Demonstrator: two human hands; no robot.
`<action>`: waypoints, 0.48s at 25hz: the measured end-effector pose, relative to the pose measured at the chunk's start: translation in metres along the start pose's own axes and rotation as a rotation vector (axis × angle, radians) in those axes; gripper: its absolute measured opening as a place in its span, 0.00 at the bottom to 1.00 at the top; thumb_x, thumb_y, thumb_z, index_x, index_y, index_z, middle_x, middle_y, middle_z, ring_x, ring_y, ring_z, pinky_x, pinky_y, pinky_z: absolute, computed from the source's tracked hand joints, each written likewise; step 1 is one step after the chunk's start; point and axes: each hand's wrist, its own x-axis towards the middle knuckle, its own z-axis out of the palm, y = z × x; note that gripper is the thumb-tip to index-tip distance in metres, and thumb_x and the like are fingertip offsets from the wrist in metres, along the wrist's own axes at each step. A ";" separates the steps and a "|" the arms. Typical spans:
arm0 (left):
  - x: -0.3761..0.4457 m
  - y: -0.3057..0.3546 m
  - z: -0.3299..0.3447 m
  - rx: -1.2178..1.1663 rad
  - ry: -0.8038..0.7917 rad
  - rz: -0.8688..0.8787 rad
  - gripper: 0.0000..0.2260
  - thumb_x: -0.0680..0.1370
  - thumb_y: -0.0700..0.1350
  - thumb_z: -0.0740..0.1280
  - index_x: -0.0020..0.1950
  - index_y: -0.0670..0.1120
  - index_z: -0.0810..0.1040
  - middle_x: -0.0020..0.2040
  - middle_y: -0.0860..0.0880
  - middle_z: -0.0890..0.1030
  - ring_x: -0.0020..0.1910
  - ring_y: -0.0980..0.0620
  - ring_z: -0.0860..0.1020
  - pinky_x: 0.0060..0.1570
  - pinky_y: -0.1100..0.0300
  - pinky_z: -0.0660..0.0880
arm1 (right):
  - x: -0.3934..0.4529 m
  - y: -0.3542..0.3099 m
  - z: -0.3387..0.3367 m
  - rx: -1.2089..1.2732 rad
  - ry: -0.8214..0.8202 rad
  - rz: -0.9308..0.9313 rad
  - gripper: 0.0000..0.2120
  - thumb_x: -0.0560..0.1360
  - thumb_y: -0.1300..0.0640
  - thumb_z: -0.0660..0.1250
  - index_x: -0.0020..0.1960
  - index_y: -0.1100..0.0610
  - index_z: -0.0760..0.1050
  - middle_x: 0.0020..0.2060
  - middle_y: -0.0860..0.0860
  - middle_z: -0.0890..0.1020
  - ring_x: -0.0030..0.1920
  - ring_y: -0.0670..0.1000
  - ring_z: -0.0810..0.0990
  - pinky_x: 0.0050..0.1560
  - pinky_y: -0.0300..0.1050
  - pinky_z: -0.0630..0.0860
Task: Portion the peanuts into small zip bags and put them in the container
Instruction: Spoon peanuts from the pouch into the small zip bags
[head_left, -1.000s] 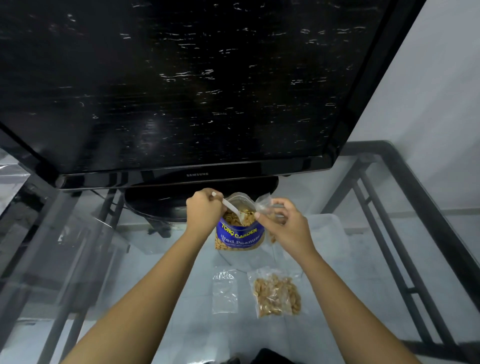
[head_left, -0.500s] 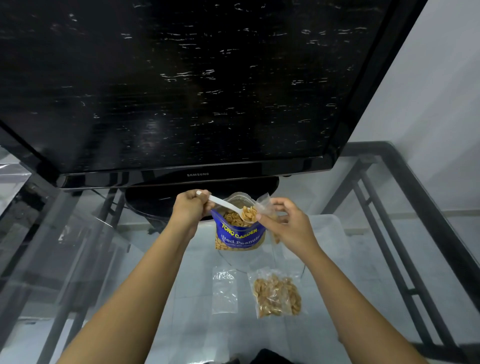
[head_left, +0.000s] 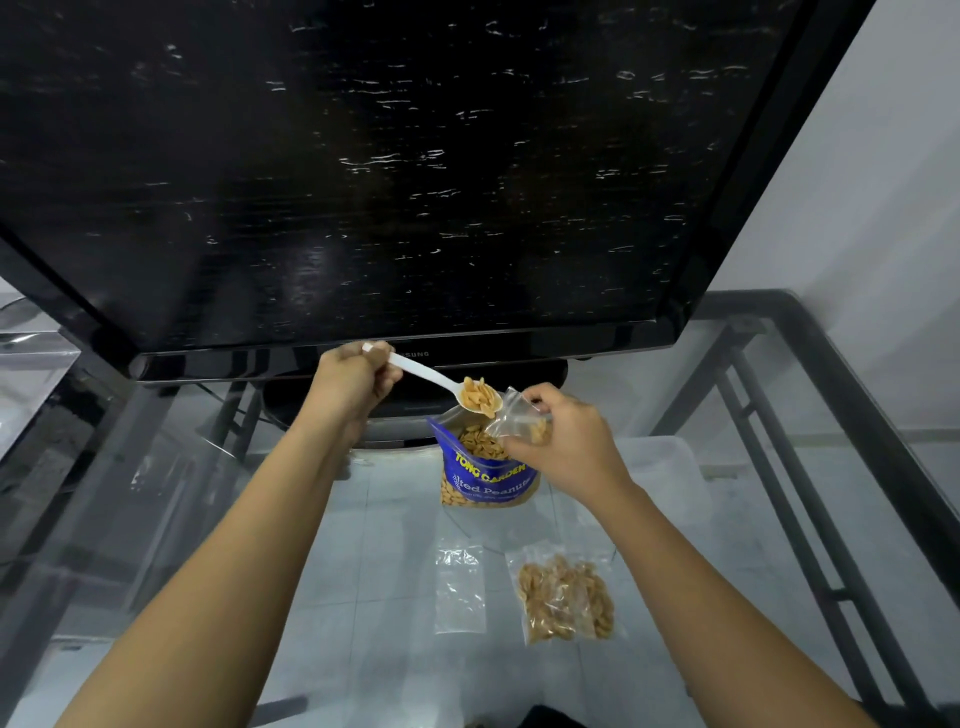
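Holding a loaded spoon (head_left: 480, 401) in my left hand (head_left: 353, 379), tipped at the small zip bag (head_left: 517, 422) my right hand (head_left: 563, 441) pinches open right over the peanut pack (head_left: 485, 475), so strays drop back in. One filled bag (head_left: 566, 597) waits on the surface (head_left: 363, 649).

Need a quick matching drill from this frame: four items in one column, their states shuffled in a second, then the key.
1. white spoon
2. blue peanut pouch
3. filled zip bag
4. empty zip bag

A. flat on the glass table, nothing inside
B. standing open
C. lying flat, peanuts inside
D. heaped with peanuts, held by left hand

Pairs: 1-D, 2-B, 3-C, 4-A
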 end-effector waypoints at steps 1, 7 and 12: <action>-0.001 0.002 0.003 0.028 -0.016 0.018 0.07 0.80 0.40 0.61 0.46 0.40 0.76 0.34 0.48 0.75 0.27 0.59 0.75 0.29 0.71 0.73 | 0.000 -0.003 0.001 0.026 0.002 -0.008 0.22 0.66 0.47 0.73 0.56 0.52 0.73 0.48 0.50 0.81 0.45 0.51 0.79 0.41 0.44 0.75; -0.021 0.019 0.024 0.334 -0.114 0.281 0.07 0.79 0.43 0.62 0.48 0.43 0.78 0.35 0.48 0.79 0.35 0.56 0.78 0.41 0.64 0.77 | -0.005 -0.008 0.006 0.224 0.066 0.004 0.20 0.66 0.47 0.74 0.55 0.51 0.74 0.38 0.40 0.78 0.39 0.44 0.78 0.35 0.35 0.71; -0.040 0.037 0.042 0.603 -0.226 0.471 0.06 0.79 0.43 0.63 0.47 0.45 0.79 0.37 0.45 0.82 0.34 0.59 0.78 0.42 0.65 0.78 | -0.006 -0.010 0.012 0.289 0.041 0.029 0.23 0.65 0.49 0.75 0.57 0.51 0.72 0.39 0.40 0.77 0.43 0.44 0.79 0.41 0.39 0.77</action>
